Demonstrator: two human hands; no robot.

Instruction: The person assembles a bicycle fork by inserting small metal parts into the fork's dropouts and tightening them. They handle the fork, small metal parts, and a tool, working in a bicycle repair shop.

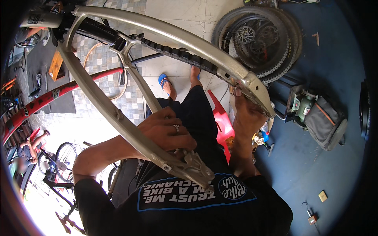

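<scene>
The gold bicycle frame (236,65) is seen above the tiled floor (171,19), and since no wheel is fitted between its two sides, the assembly is judged incomplete. At its near left end the left hand (167,131) is curled half closed, and under its right end the right hand (251,110) is placed, fingers mostly hidden; what is gripped cannot be told. Along the floor's right edge, wheels (256,39) are stacked, while the left side is crossed by a red tube (47,96).
</scene>
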